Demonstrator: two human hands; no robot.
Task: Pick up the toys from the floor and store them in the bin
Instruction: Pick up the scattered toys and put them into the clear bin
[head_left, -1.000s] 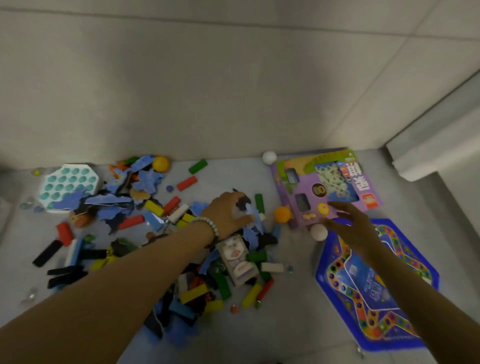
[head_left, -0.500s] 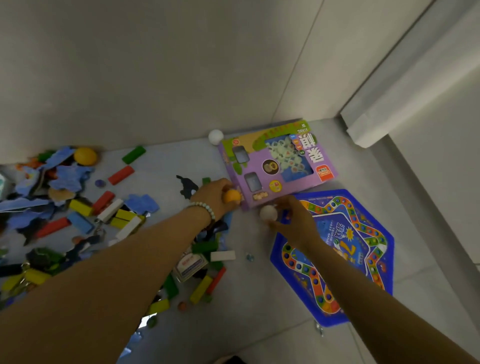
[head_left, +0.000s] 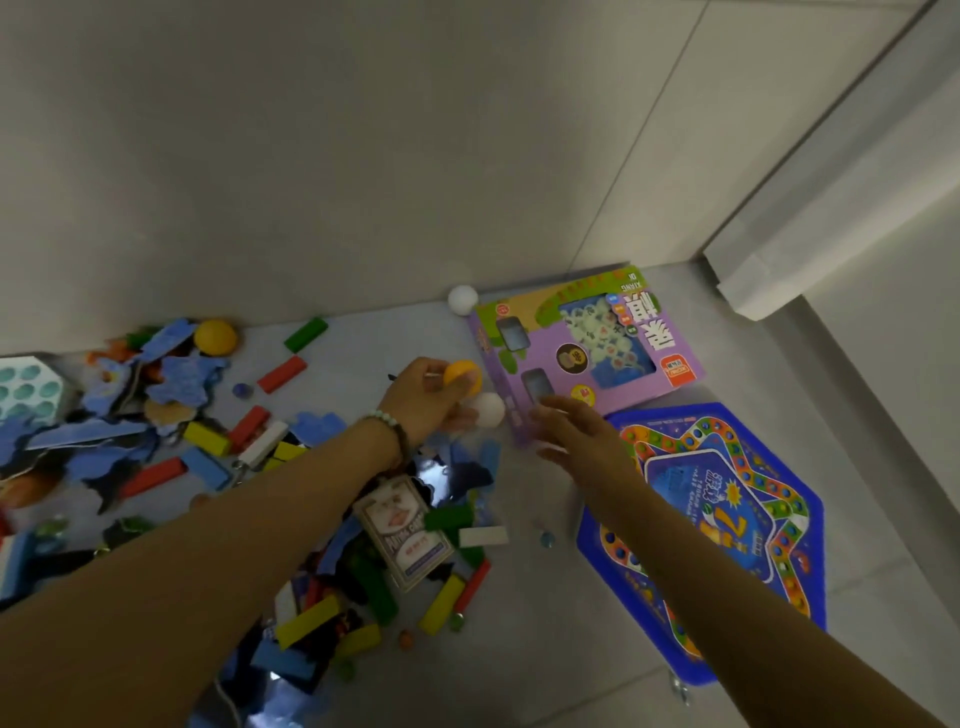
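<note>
My left hand (head_left: 418, 402) grips an orange ball (head_left: 464, 376) between thumb and fingers above the floor. A white ball (head_left: 489, 410) sits against its lower fingertips. Whether those fingers hold the white ball, I cannot tell. My right hand (head_left: 574, 434) hovers just right of the white ball with fingers straight and apart, holding nothing. Scattered toys cover the floor: coloured wooden blocks (head_left: 280, 374), blue puzzle pieces (head_left: 182, 379), a deck of cards (head_left: 408, 530). No bin is in view.
A purple game box (head_left: 644, 358) lies by the wall, with a blue hexagonal game board (head_left: 727, 540) in front of it. Another white ball (head_left: 462, 300) and an orange ball (head_left: 215, 336) rest at the wall's foot. A teal bubble toy (head_left: 26, 387) lies far left.
My left hand lifted the orange ball off the floor. My right hand brought the white ball over to my left hand's fingers and let go, and its fingers are now spread.
</note>
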